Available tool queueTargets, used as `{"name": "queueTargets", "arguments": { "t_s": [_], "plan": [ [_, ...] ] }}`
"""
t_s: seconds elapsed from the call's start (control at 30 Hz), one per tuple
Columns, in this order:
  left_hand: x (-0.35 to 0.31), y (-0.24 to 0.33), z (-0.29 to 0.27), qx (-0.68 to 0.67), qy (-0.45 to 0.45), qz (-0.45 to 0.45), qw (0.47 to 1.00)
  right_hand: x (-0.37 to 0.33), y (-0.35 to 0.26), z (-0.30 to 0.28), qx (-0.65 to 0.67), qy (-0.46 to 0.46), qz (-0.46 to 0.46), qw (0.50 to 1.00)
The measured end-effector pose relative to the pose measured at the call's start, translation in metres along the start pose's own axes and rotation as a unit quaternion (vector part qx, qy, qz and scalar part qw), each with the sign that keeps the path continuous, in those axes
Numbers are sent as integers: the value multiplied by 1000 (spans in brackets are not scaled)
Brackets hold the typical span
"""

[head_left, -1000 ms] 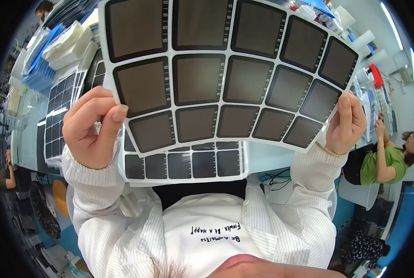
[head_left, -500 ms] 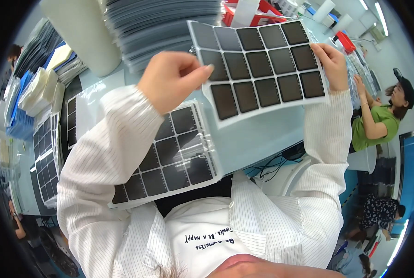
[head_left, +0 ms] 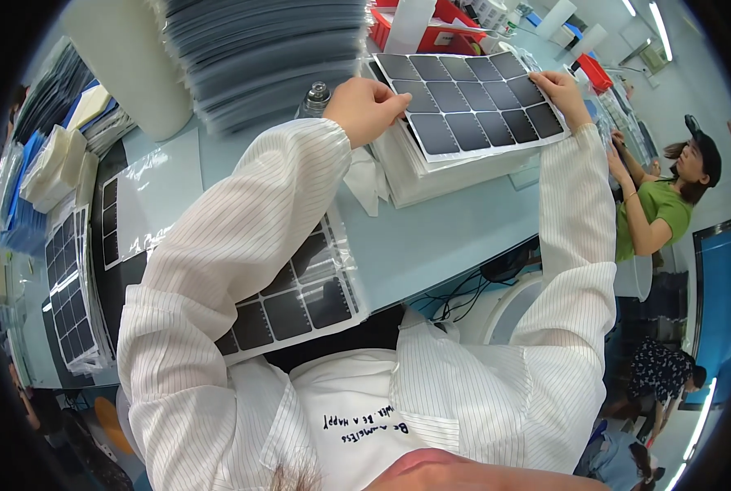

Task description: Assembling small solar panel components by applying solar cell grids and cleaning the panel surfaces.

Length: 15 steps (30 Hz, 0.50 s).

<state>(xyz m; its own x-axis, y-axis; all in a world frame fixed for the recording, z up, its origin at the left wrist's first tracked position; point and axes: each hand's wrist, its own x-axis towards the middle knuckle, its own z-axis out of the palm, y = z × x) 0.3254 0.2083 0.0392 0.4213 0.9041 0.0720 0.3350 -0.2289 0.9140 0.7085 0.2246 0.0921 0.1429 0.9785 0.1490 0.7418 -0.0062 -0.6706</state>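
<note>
Fingers (head_left: 544,78): right hand (head_left: 565,96) pinches the dark-grid sheet (head_left: 472,102) at two o'clock; left hand (head_left: 365,110) meets its nine o'clock edge, hold cannot be told.
Worktop (head_left: 418,250): bears the white stack (head_left: 431,176) at one o'clock; uneven tugging could skew it.
Dark-grid sheet: over the stack; slack support could crease it.
Clear bottle (head_left: 317,96): left hand's ten o'clock; a wrist swing could topple it.

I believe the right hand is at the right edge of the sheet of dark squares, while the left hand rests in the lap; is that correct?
Not quite: in the head view, the left hand is at the left edge of the sheet; the right hand is as stated.
</note>
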Motion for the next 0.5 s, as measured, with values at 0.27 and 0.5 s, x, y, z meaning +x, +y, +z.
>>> {"name": "queueTargets", "arguments": {
  "t_s": [0.27,0.5],
  "plan": [
    [-39,-1,-19,55,7,-5,998,7,3,8,62,2,-27,998],
    [-100,-40,-45,382,-56,208,899,-1,2,4,73,-8,11,997]
  ]
}}
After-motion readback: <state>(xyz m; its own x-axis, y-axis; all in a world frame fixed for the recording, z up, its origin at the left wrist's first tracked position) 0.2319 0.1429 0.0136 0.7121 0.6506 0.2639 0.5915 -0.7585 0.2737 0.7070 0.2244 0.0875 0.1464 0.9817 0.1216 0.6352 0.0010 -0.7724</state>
